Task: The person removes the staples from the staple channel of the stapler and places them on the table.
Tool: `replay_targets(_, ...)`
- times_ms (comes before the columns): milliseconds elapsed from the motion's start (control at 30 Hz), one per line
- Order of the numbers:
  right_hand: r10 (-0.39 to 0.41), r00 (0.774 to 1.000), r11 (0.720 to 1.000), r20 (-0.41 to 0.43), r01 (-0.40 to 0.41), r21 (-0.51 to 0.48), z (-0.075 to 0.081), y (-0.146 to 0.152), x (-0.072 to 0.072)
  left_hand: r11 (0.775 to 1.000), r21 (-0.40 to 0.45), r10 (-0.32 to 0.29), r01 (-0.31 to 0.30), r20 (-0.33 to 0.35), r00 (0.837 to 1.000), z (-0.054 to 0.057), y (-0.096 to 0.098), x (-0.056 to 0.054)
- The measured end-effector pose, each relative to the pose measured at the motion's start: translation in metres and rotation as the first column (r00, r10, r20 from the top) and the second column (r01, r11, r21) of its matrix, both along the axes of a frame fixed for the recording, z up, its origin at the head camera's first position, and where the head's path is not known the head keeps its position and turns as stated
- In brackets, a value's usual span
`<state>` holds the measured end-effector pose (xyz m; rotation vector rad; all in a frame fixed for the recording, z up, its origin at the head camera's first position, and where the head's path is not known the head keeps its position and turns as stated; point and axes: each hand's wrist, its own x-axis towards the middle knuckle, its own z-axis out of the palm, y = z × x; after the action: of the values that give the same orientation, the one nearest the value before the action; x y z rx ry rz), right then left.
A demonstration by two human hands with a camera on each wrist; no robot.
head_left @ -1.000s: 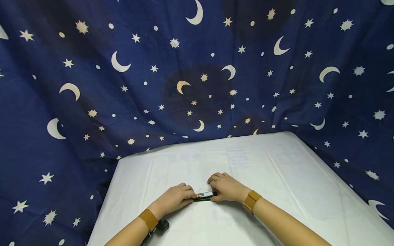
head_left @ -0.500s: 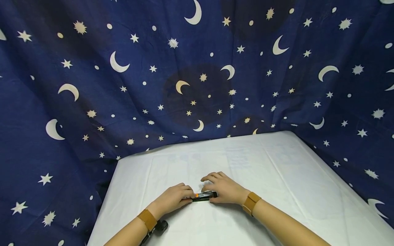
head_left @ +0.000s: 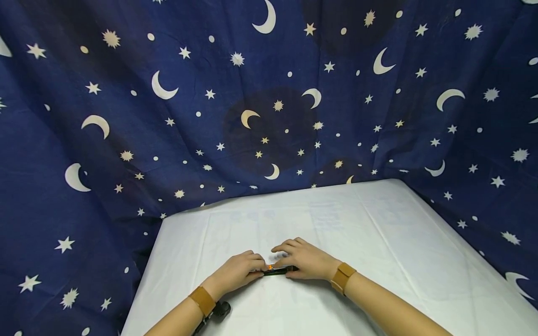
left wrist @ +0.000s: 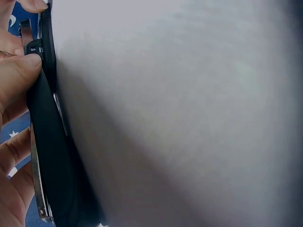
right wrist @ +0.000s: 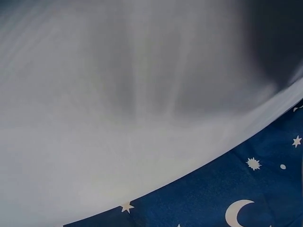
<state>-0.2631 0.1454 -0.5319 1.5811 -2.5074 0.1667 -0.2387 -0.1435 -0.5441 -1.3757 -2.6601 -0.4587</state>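
A black stapler (head_left: 277, 271) with a metal strip and a small orange part (head_left: 271, 267) lies between both hands, low over the white table. My left hand (head_left: 237, 274) grips its left end. In the left wrist view, the left thumb (left wrist: 21, 75) presses on the black body (left wrist: 52, 156), with fingers behind the metal strip (left wrist: 38, 184). My right hand (head_left: 310, 261) holds the right end, thumb on the near side and a finger bent over the top. A fingertip (left wrist: 35, 4) also touches the far end there. The right wrist view shows neither hand nor stapler.
A white cloth covers the table (head_left: 328, 214). A dark blue curtain (head_left: 269, 93) with moons and stars hangs behind and at both sides. Tan straps (head_left: 202, 301) circle both wrists, and a black device (head_left: 220, 310) sits under the left one.
My right fingers have shifted left over the stapler's top and now cover the silver strip seen earlier. The left hand has stayed in place on its end.
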Motion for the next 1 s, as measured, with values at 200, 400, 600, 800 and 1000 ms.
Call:
replay_targets(200,0.007,1.0,0.999,0.0,-0.007,-0.037,-0.002,0.0,-0.001,1.0,-0.001,0.0,0.0,-0.016,1.0,-0.003,0.0,0.0)
replay_targets(400,0.029,0.999,0.999,-0.026,-0.031,-0.043,0.001,-0.005,-0.004,1.0,-0.007,0.01,-0.01,-0.006,1.0,-0.003,-0.001,0.0)
replay_targets(600,0.055,0.998,0.998,-0.007,-0.056,-0.023,0.003,-0.007,-0.007,1.0,0.004,-0.002,0.002,-0.039,0.999,-0.001,-0.001,-0.001)
replay_targets(800,0.058,0.998,0.998,0.01,-0.058,0.009,0.003,-0.013,-0.008,1.0,0.007,-0.002,0.002,-0.014,1.0,-0.001,-0.002,0.0)
replay_targets(1000,0.053,0.998,0.999,0.024,-0.054,0.009,0.005,-0.019,-0.012,1.0,-0.001,-0.005,0.005,-0.048,0.999,-0.001,-0.001,-0.001)
